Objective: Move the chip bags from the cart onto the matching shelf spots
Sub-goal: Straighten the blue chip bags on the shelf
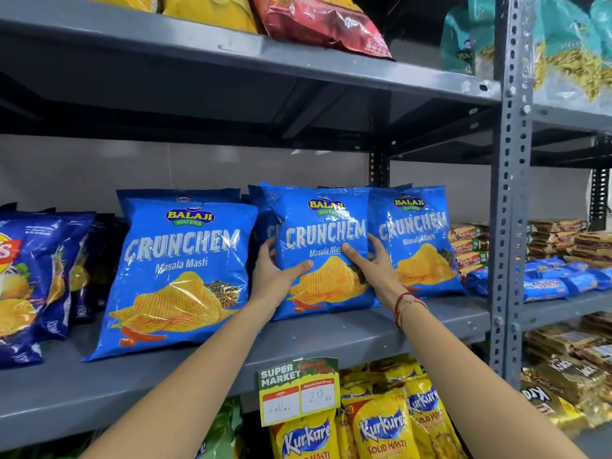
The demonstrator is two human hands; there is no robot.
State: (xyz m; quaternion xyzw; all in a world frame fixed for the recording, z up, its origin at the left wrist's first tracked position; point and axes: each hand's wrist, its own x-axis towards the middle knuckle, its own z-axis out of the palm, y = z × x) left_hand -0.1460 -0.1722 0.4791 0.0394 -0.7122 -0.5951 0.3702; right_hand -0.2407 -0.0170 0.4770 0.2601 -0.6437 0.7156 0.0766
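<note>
A blue Crunchem chip bag (323, 226) stands upright on the grey middle shelf (331, 339), held from both sides. My left hand (276, 274) grips its left edge with the thumb across the front. My right hand (374, 265) grips its right edge, thumb on the front. A matching Crunchem bag (180, 276) leans at its left and another (419, 240) stands at its right, with more blue bags behind. The cart is out of view.
Dark blue Lay's bags (36, 279) fill the shelf's left end. Yellow Kurkure bags (381, 425) and a price tag (299, 392) sit below. Red and yellow bags (318, 21) lie on the upper shelf. Biscuit packs (563, 260) fill the right rack past the perforated post (510, 193).
</note>
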